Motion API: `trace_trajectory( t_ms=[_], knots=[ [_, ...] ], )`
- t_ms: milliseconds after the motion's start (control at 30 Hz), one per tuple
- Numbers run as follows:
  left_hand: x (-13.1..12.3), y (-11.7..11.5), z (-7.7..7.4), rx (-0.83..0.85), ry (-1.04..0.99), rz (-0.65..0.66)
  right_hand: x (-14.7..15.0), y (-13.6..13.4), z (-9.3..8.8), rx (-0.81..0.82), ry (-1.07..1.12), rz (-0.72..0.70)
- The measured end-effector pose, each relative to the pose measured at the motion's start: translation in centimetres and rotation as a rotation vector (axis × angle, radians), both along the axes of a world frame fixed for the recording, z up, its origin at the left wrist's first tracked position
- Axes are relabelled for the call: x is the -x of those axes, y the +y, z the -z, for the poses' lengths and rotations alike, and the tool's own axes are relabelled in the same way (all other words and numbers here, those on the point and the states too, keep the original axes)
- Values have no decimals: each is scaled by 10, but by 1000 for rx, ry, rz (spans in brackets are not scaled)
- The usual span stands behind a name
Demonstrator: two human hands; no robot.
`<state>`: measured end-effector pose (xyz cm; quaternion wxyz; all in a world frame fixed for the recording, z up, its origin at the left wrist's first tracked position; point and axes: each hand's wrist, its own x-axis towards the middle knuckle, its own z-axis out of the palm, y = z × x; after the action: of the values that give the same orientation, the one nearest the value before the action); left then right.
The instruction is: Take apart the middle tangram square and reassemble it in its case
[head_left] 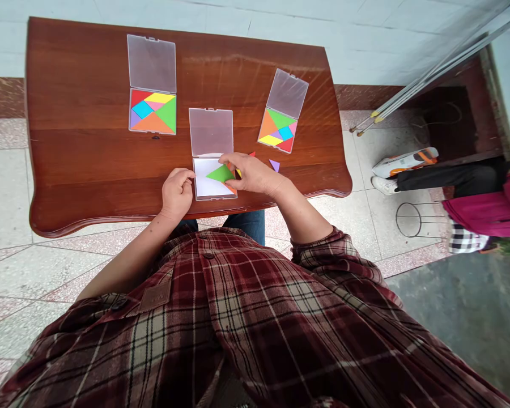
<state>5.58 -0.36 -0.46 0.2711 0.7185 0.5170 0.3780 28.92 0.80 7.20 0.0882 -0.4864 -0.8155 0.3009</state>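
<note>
An open clear plastic tangram case (pixel 213 133) lies near the table's front edge, its base showing a white bottom. My right hand (pixel 255 174) grips a green triangle tangram piece (pixel 219 173) over that base. An orange piece (pixel 230 190) shows partly at the base's lower right, under my fingers. My left hand (pixel 178 194) is closed, thumb and forefinger pinching the case's left edge. A yellow piece and a red piece (pixel 252 154) peek out around my right hand, mostly hidden. To its right a small purple triangle (pixel 274 165) rests on the wood.
Two more open cases, one filled tangram case (pixel 153 111) at the left and another filled case (pixel 277 130) at the right, lie on the brown wooden table (pixel 80 158). A person (pixel 484 198) sits at the far right, near crutches (pixel 429 71) leaning on the wall.
</note>
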Motion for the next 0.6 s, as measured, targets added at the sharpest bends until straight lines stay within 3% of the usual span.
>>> trace_trajectory(
  t_ms=[267,600],
  knots=[
    [0,0,-1,2,20,11,20,-5,22,-70,-71,-143],
    [0,-2,-1,-39,-8,20,20,-8,34,-153,-95,-221]
  ],
)
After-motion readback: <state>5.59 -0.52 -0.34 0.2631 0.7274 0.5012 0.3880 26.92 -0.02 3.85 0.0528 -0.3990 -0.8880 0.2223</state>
